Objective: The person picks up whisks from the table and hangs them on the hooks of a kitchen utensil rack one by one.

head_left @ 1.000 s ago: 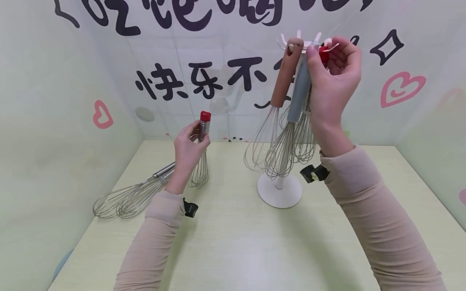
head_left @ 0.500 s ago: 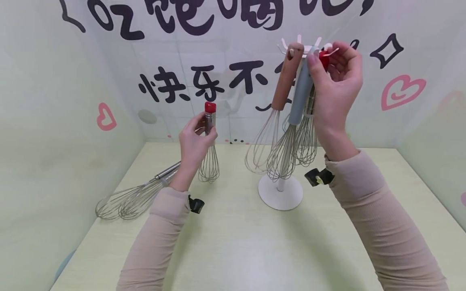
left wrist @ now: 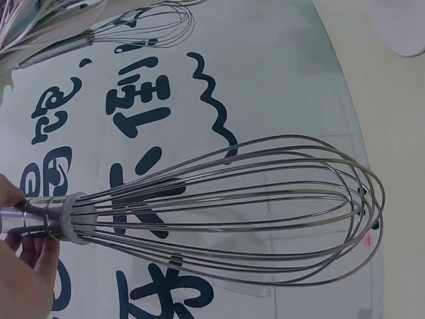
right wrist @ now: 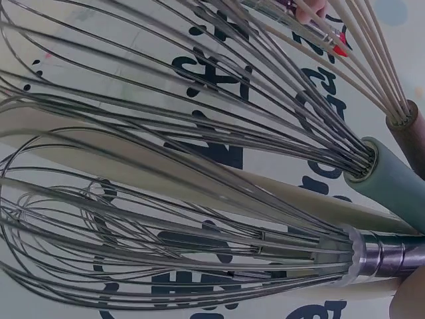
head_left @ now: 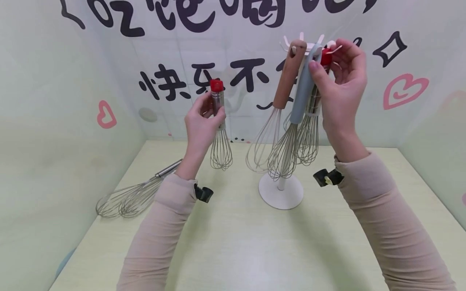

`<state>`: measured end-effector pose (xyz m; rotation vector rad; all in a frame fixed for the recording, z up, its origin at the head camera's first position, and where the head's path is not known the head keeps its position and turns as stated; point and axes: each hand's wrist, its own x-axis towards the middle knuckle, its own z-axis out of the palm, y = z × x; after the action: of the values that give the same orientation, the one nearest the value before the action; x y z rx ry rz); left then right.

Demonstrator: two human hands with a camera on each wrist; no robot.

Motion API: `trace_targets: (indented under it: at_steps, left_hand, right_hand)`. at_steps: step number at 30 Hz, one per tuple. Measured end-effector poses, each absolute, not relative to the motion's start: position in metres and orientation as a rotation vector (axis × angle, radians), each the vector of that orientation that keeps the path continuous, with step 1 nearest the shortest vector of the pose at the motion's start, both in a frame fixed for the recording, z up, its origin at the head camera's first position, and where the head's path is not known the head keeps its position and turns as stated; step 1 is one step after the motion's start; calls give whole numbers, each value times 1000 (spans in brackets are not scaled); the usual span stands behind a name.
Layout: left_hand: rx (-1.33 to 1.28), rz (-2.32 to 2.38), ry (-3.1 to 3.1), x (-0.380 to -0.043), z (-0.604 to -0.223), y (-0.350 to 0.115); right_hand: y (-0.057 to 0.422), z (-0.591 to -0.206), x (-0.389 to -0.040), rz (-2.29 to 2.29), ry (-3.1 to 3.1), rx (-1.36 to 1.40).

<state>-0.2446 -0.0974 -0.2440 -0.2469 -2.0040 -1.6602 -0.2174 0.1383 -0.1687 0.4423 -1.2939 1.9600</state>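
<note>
Nearest, the left hand (head_left: pixel 202 121) is raised off the table (head_left: pixel 233 242) with forearm upright, fingers and thumb curled round the steel handle of a red-capped whisk (head_left: pixel 219 129) held vertical, wires down; it looks light and stiff, its polished handle probably slippery, so the handle below the cap is the place to grip, not the springy wires. Farther back, the right hand (head_left: pixel 340 91), wrist bent, pinches the red top of another whisk (head_left: pixel 311 121) hanging at the white rack (head_left: pixel 282 190), beside the grey-handled whisk (head_left: pixel 291 133) and brown-handled whisk (head_left: pixel 271 121).
</note>
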Motion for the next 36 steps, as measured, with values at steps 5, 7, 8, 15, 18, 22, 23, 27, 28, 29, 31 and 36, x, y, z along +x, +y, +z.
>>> trace_targets:
  at_steps: [5, 7, 8, 15, 18, 22, 23, 27, 28, 29, 31, 36]
  left_hand:
    - [-273, -1698, -1970, -244, -236, -92]
    - [-277, -1695, -1963, -244, -232, -90]
    - [-282, -1689, -1958, -244, -230, -89]
    - [-311, -1727, -1902, -242, -220, -82]
    - [-322, -1727, -1897, -242, -217, -80]
    - [-335, -1737, -1892, -241, -213, -77]
    - [-341, -1741, -1889, -241, -211, -76]
    - [-362, -1781, -1876, -238, -205, -72]
    - [-368, -1781, -1876, -238, -204, -71]
    - [-374, -1781, -1877, -237, -203, -71]
    - [-381, -1775, -1882, -236, -200, -68]
    - [-396, -1797, -1887, -236, -195, -64]
  right_hand:
    - [142, -173, -220, 1898, -1320, 524]
    - [143, -175, -221, 1855, -1325, 560]
    - [143, -175, -221, 1831, -1327, 577]
    - [142, -176, -220, 1819, -1323, 589]
    - [142, -176, -220, 1809, -1329, 585]
    - [143, -177, -221, 1784, -1339, 583]
    - [143, -177, -221, 1781, -1340, 582]
    - [142, -178, -222, 1778, -1336, 580]
    - [142, -178, -222, 1777, -1335, 579]
    - [142, -177, -221, 1777, -1335, 579]
    - [142, -177, -221, 1776, -1334, 579]
    - [142, -178, -221, 1773, -1333, 579]
